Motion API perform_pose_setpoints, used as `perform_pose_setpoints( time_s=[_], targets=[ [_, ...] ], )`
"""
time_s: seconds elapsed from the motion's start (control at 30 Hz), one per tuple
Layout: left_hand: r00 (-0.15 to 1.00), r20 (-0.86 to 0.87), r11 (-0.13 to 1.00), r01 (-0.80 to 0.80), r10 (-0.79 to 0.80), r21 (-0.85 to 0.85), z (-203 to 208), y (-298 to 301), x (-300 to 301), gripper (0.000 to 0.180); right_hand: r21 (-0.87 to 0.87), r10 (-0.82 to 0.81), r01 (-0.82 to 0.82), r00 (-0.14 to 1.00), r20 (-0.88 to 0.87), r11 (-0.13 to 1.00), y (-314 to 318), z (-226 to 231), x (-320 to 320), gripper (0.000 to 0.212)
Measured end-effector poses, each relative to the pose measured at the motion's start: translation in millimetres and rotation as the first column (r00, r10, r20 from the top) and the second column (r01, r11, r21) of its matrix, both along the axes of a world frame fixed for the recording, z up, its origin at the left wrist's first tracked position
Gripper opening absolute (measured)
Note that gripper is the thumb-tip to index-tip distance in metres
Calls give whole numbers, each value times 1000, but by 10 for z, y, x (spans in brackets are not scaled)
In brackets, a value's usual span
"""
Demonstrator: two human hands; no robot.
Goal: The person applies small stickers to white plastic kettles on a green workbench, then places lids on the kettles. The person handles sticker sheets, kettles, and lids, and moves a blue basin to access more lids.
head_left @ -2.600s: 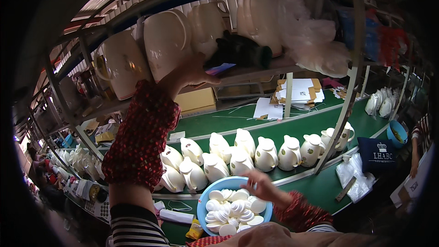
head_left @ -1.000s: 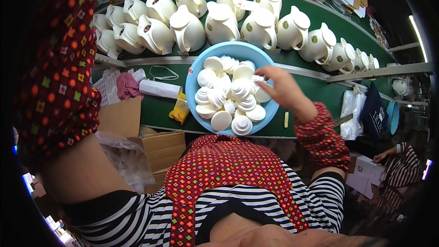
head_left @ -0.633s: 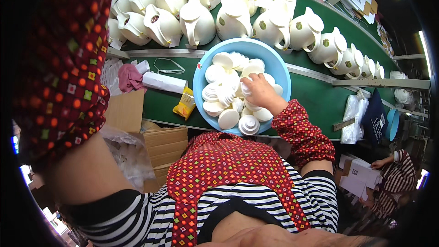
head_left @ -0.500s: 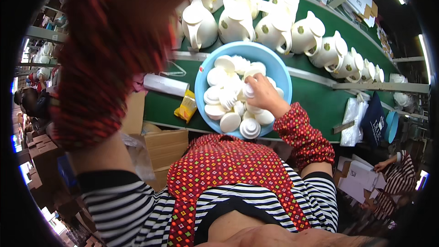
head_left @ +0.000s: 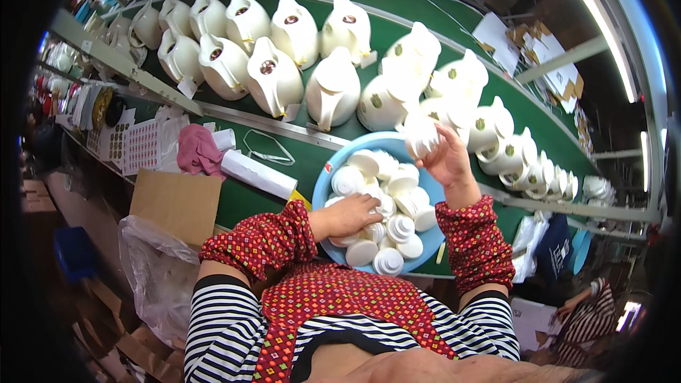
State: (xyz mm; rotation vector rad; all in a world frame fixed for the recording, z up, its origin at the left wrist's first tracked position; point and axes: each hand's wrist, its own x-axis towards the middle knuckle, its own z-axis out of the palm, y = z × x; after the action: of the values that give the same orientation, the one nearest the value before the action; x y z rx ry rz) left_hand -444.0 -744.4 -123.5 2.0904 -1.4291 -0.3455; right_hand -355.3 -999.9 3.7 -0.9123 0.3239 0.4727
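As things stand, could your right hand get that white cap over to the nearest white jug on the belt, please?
Probably yes: the right hand holds the white cap raised above the blue basin, and the nearest white jug stands just beyond, nothing between them.

Left hand [head_left: 352,214] covers lids beneath; lid [head_left: 423,135] in right hand [head_left: 447,159] blurred; far-left jugs [head_left: 145,25] partly behind shelf rail [head_left: 120,64].

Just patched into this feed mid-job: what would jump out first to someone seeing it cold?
The rows of white plastic jugs standing on the green conveyor belt across the top fill most of the view. Below them, at centre, sits a round blue plastic basin heaped with white ribbed caps. The left hand rests down among the caps, while the right hand holds one white cap raised above the basin's far rim.
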Motion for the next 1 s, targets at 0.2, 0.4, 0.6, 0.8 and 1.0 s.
perform_pose_setpoints(
  time_s=[0.2, 0.4, 0.6, 0.8, 1.0],
  targets=[
    [654, -491, 588, -748, 575, -307, 955, 671, 970, 45, -625, 168, 249, 831, 530, 740, 689, 80, 1749, 51],
    [238, -134, 190, -936, 962, -295, 767, 1758, 2405, 52, -662, 692, 749, 455, 560, 44, 1292, -135, 2898, 57],
    [215, 38, 214, -913, 976, -348, 439, 1993, 2790, 37, -593, 884, 785, 393, 252, -180, 1220, -621, 3119, 58],
    [470, 164, 497, -792, 867, -355, 595, 1928, 2816, 34, -811, 714, 360, 694, -99, -462, 1437, -2, 3436, 86],
    [567, 334, 639, -750, 753, -168, 614, 1835, 2526, 57, -851, 678, 7, 609, -413, -524, 1662, 273, 3684, 82]
  ],
)
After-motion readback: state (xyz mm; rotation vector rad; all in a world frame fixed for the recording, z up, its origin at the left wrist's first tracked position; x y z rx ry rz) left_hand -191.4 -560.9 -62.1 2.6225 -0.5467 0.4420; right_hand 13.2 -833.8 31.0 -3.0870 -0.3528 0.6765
